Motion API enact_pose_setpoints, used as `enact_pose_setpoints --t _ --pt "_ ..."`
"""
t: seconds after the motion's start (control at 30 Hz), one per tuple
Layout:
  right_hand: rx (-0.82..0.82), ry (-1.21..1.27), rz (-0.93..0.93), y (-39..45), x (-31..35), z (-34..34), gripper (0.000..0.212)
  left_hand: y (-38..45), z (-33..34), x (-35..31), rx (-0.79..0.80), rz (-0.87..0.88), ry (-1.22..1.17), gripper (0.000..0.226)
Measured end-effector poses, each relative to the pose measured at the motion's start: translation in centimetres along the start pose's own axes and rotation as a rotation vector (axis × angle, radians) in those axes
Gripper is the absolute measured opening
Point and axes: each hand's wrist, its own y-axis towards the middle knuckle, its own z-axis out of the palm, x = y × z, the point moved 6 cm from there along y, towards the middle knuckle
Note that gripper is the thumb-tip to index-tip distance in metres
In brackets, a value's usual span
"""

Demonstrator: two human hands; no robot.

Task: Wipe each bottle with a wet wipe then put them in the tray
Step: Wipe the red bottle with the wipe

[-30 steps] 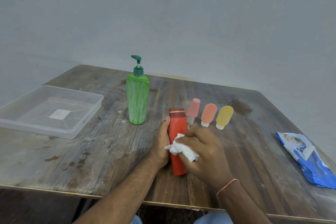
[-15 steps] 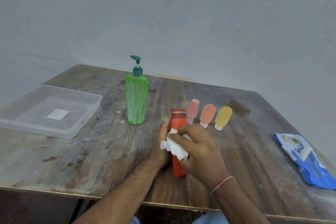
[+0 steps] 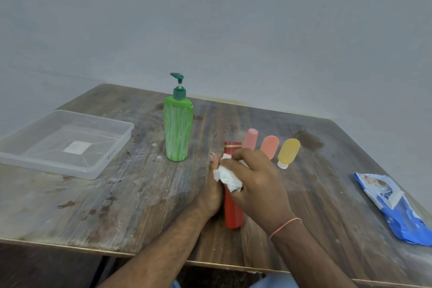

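Observation:
A red bottle (image 3: pixel 232 213) stands near the table's front edge. My left hand (image 3: pixel 210 192) holds it from the left side. My right hand (image 3: pixel 259 184) grips a crumpled white wet wipe (image 3: pixel 226 176) and presses it against the bottle's upper part, hiding most of it. Behind stand a tall green pump bottle (image 3: pixel 178 127) and three small tubes: pink (image 3: pixel 250 138), orange (image 3: pixel 270 146) and yellow (image 3: pixel 288 152). A clear plastic tray (image 3: pixel 112 159) sits at the left of the table with nothing in it but a label.
A blue wet wipe packet (image 3: pixel 395 208) lies at the table's right edge. The worn wooden table (image 3: pixel 131 194) ends close to me, and a grey wall rises behind it.
My right hand with the wipe has slid up the red bottle, from its middle toward the cap. My left hand stays on the bottle.

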Motion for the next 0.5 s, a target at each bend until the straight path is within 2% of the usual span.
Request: enact_pose_setpoints --t 0.03,0.07,0.27,0.33,0.5 --pt "-0.008 0.001 -0.005 -0.1 -0.3 0.6 0.029 0.3 -0.1 -0.2 -0.046 0.054 -0.020 0.073" --pt "0.003 0.005 0.019 0.4 -0.6 0.5 0.030 0.7 -0.4 -0.3 -0.084 0.084 -0.049 0.079" --pt "-0.057 0.099 0.111 1.6 -2.1 0.7 0.027 1.2 -0.9 0.3 -0.119 0.113 -0.135 0.073" --pt "-0.036 0.129 0.106 1.7 -1.8 0.6 0.023 1.1 -1.0 0.4 -0.132 0.119 -0.154 0.075" --pt "0.041 0.183 0.050 1.2 -1.2 0.4 0.019 1.2 -0.4 0.1 -0.047 0.118 -0.157 0.086"
